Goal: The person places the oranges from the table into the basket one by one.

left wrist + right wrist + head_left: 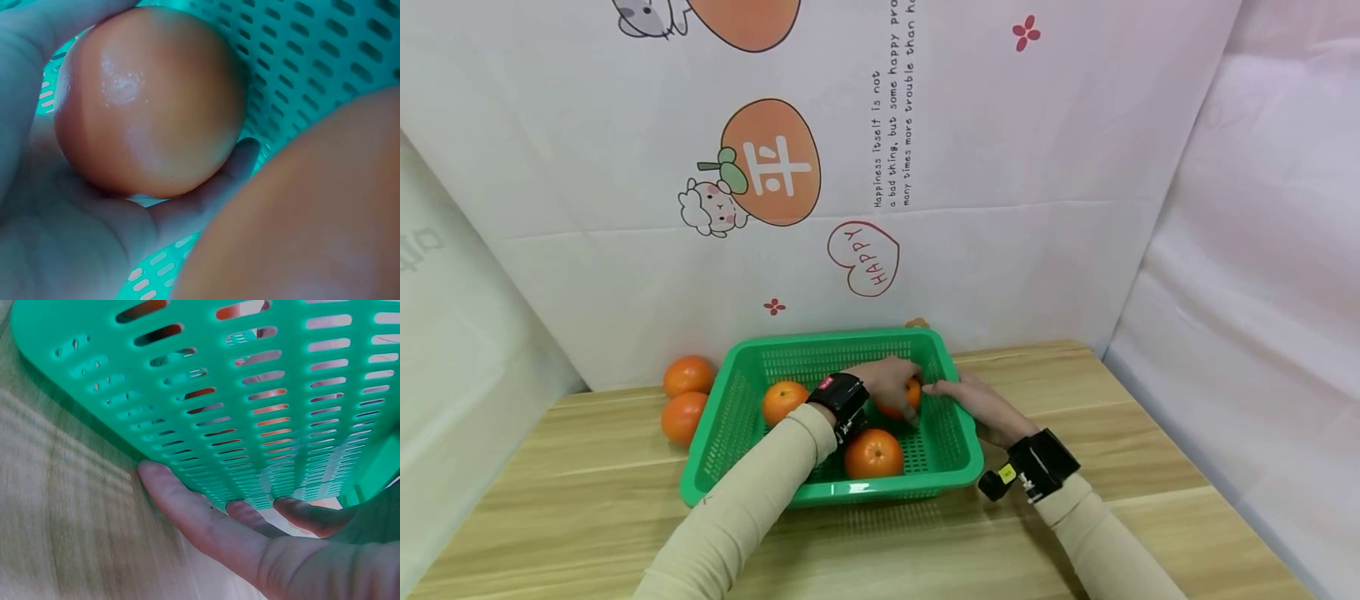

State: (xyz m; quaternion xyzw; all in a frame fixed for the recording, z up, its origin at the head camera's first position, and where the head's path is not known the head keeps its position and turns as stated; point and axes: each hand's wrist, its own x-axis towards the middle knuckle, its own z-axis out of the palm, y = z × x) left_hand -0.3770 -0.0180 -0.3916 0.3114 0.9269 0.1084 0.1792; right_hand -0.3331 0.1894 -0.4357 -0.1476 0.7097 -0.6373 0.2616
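Observation:
A green plastic basket (842,339) with slotted walls stands on the table. My left hand (889,381) reaches inside and holds an orange (150,103) near the right wall, its thumb and fingers curved round the fruit. Two more oranges lie in the basket: one (875,454) at the front, close by the left wrist, and another (784,402) toward the left. At the basket's right side, my right hand (988,408) grips the wall, thumb over the rim and fingers against the outer face. The right wrist view shows its fingertips touching the slots low on that wall.
Outside the basket's left wall, two oranges sit on the wooden table (1150,483), one (688,377) behind the other (683,418). A white printed cloth (1000,208) hangs right behind the basket, and pale cloth (1262,292) borders the right side.

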